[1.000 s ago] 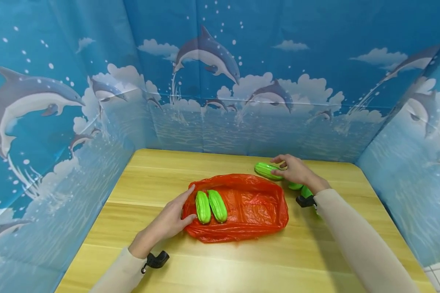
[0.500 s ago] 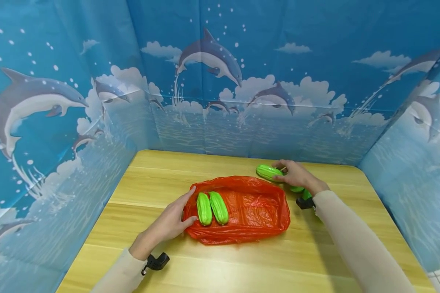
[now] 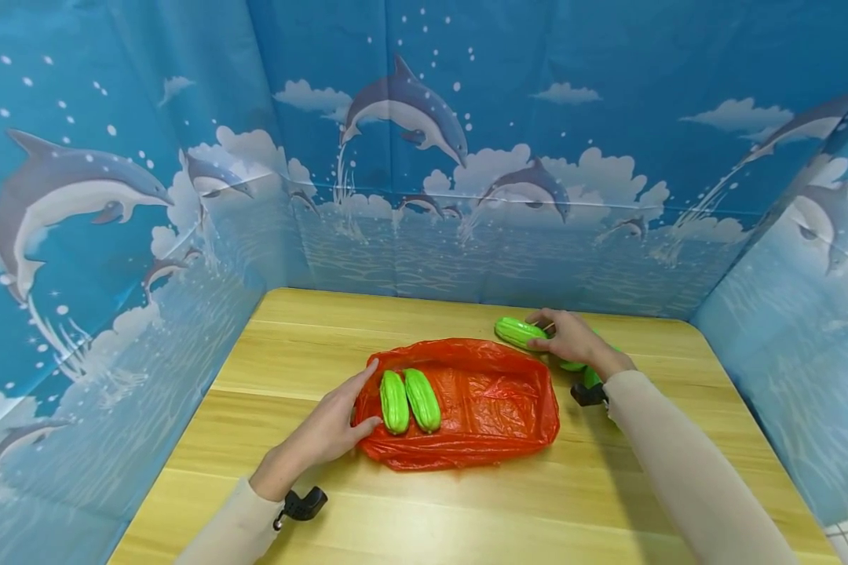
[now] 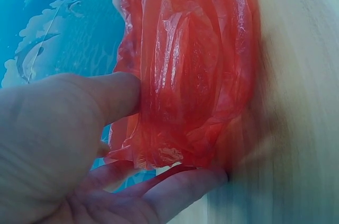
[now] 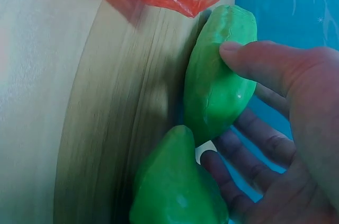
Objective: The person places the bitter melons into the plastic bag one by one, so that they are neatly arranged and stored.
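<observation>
Two bright green ribbed gourds (image 3: 394,402) (image 3: 422,400) lie side by side at the left end of a red plastic bag (image 3: 459,455), spread open like a tray. My left hand (image 3: 325,420) holds the bag's left end between thumb and fingers; in the left wrist view the thumb rests on the red plastic. Behind the bag's right corner, my right hand (image 3: 572,341) grips a third ribbed gourd (image 5: 217,75) lying on the table. Its thumb presses one side, with the fingers partly hidden behind. Close beside it sits a smooth, tapered green piece (image 5: 177,187).
More green shows beneath my right wrist, mostly hidden by the arm. The wooden table (image 3: 297,329) ends at the back against a blue dolphin-print curtain (image 3: 466,251), which also hangs on both sides. Each wrist wears a small black camera (image 3: 304,504).
My right hand has closed from hovering over the gourd to gripping its right end. The left hand stays at the bag's left end; the head view has shifted slightly.
</observation>
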A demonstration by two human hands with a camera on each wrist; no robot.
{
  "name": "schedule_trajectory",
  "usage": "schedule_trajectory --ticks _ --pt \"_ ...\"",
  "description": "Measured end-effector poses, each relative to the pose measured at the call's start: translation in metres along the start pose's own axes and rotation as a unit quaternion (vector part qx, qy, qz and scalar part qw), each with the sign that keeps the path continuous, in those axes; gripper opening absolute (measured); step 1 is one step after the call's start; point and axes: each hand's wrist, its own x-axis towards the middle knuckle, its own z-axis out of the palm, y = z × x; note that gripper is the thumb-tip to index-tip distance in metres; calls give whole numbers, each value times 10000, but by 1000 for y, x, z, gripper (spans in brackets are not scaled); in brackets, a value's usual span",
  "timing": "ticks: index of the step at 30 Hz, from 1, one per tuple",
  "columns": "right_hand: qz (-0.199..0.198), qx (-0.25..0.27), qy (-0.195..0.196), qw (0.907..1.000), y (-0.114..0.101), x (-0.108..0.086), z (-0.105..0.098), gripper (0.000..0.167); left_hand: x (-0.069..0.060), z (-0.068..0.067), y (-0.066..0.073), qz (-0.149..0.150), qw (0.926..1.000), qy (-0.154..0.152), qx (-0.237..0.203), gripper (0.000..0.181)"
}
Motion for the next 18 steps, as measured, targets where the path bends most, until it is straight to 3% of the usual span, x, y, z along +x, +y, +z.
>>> schedule_trajectory --ticks 18 --pt "-13 206 408 9990 5 -14 2 58 3 0 1 67 10000 -43 32 98"
